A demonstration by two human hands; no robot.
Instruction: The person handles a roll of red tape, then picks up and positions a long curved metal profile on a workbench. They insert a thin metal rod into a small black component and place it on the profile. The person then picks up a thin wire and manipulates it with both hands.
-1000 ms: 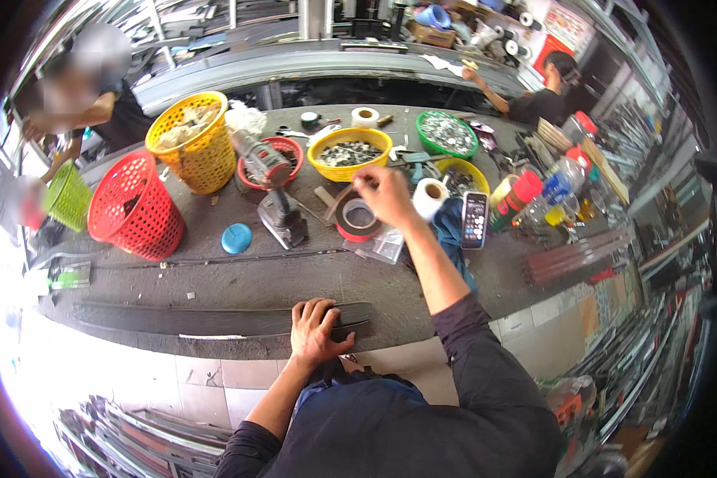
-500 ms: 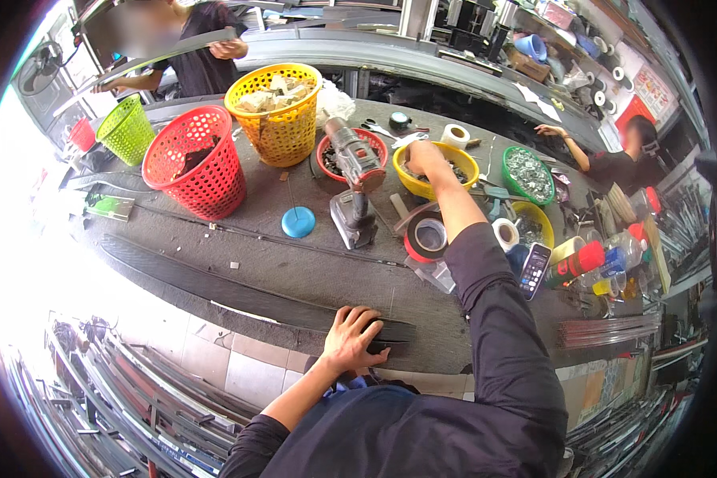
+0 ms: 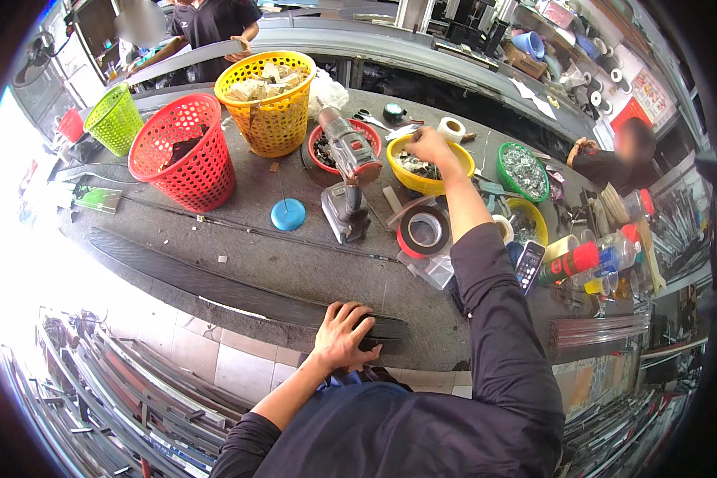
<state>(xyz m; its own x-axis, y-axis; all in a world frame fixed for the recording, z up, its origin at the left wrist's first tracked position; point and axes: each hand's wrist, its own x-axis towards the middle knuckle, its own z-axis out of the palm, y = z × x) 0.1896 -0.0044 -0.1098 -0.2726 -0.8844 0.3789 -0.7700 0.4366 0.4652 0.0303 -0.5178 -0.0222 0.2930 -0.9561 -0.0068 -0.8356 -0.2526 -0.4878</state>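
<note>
Fingers pinched together, my right hand [image 3: 429,149] is over the yellow basket [image 3: 417,186], which contains small metal pieces. Anything between those fingertips is too small to make out. My left hand [image 3: 344,336] grips the right end of a long bundle of dark grey strips [image 3: 175,275] along the bench's near edge. Its fingers lie across the top, with the thumb on the near side. A cordless drill [image 3: 349,171] stands upright left of the yellow basket, in front of a red basket [image 3: 319,151] of small dark parts. Tape rolls [image 3: 424,231] lie just nearer than the yellow basket.
Tall red [image 3: 185,171] and yellow bins [image 3: 271,119] stand left on the bench. A green basket [image 3: 524,171] of screws, a phone [image 3: 529,267] and bottles [image 3: 573,263] crowd the right. A blue disc [image 3: 288,214] lies mid-bench. Two people work beyond; one holds a long strip.
My right hand has risen slightly out of the yellow basket's contents. My left hand stays on the strips. The view has shifted slightly. The person at far left has moved with the long strip.
</note>
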